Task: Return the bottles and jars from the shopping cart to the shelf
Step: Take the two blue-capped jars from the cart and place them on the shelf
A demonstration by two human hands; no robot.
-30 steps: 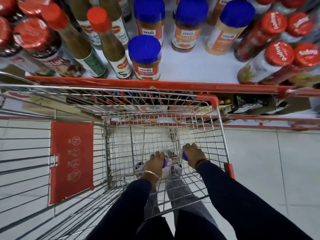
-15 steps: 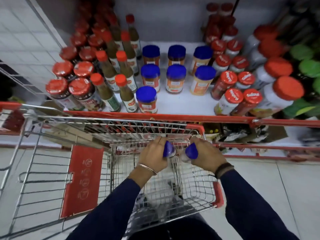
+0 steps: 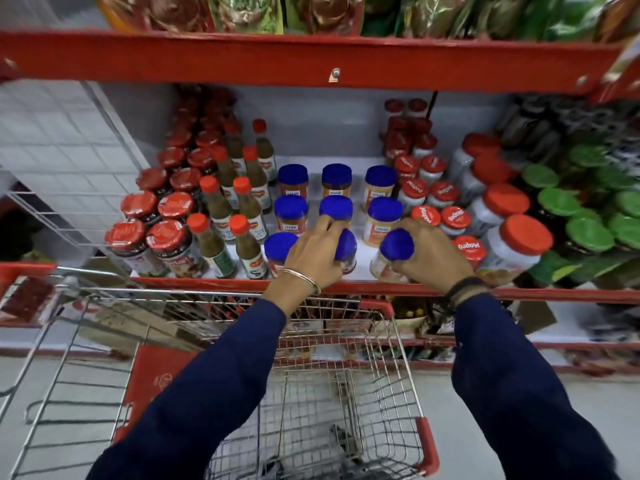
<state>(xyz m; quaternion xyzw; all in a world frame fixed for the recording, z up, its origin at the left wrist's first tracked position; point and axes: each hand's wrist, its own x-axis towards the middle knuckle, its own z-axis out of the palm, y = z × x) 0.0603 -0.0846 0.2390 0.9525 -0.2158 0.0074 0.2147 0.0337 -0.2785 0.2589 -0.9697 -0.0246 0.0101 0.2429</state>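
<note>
My left hand (image 3: pixel 313 252) grips a blue-lidded jar (image 3: pixel 346 249) with reddish contents at the front of the white shelf (image 3: pixel 362 252), beside another blue-lidded jar (image 3: pixel 278 249). My right hand (image 3: pixel 433 256) grips a second blue-lidded jar (image 3: pixel 393 252) with pale contents, tilted, at the shelf's front edge. Behind them stand two rows of similar blue-lidded jars (image 3: pixel 334 178). The wire shopping cart (image 3: pixel 401 344) stands below my arms, against the shelf; what lies in its basket is blurred.
Red-capped green sauce bottles (image 3: pixel 221 209) and red-lidded dark jars (image 3: pixel 166 233) fill the shelf's left side. Red-lidded white jars (image 3: pixel 505 233) and green-lidded jars (image 3: pixel 588 220) fill the right. A red shelf beam (image 3: pixel 311 60) runs overhead, carrying packets.
Both hands lifted the two blue-lidded jars out of the cart's bottom, up over its rim, and onto the front of the shelf. The view rose with them.
</note>
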